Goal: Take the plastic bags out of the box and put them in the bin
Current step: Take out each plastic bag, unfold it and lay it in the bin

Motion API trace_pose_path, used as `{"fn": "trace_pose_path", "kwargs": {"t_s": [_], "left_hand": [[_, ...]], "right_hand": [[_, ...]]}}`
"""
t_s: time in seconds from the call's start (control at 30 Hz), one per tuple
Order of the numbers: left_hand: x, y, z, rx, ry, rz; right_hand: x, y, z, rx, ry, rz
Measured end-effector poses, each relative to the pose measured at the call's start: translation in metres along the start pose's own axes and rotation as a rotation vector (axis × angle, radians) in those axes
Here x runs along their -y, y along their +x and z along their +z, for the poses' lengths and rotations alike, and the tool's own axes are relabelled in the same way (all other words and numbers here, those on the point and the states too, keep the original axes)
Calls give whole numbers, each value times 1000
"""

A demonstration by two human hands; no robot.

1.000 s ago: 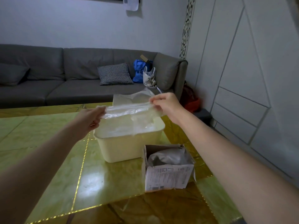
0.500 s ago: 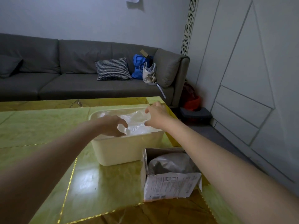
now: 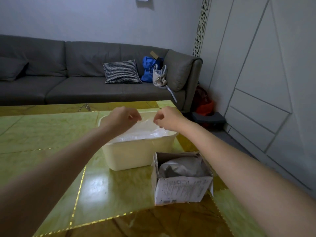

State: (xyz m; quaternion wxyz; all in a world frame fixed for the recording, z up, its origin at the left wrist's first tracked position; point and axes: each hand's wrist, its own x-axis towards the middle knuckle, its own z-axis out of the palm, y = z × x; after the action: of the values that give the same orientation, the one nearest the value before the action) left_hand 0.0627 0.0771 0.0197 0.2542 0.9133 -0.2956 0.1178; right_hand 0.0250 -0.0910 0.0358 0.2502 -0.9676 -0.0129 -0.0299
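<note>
Two containers on show: a bin that's filling up and a box that isn't empty yet, so I'd call this somewhere in the middle of the job.
Bench: glossy green stone-look bench with gold inlay lines [image 3: 51, 134], carrying both containers, which sit just beside each other near its right end.
Bin: cream rectangular plastic bin [image 3: 136, 156], open top, with crinkly clear plastic bags [image 3: 145, 132] heaped inside up to about rim level. Can't count them, it's one shiny pile.
Box: small torn-open white cardboard box with printed labels [image 3: 183, 190], in front of the bin on the near side, top flaps ripped away.
Still in the box: a grey crumpled plastic bag [image 3: 181, 168] bulging up to the opening. Looks like at least one, whether more hide under it I can't tell.
Left hand [image 3: 119, 120]: over the far left part of the bin, grip curled down with fingertips bunched, seems to be pinching the edge of a clear sheet, though the film is too see-through to be sure.
Right hand [image 3: 168, 118]: over the bin's right side, grip curled the same way, fingertips at the plastic.
Done: clear bags are in the bin, or nearly let go.
Left: my guess is release this one, then fetch the grey one.
</note>
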Motion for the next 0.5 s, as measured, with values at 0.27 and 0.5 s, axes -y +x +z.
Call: {"fn": "trace_pose_path", "kwargs": {"t_s": [0.27,0.5], "left_hand": [[-81,-38,33,419,153,215],[-99,-51,45,490,388,241]], "right_hand": [[-12,-71,-26,317,-191,158],[-12,-108,-8,403,-394,183]]}}
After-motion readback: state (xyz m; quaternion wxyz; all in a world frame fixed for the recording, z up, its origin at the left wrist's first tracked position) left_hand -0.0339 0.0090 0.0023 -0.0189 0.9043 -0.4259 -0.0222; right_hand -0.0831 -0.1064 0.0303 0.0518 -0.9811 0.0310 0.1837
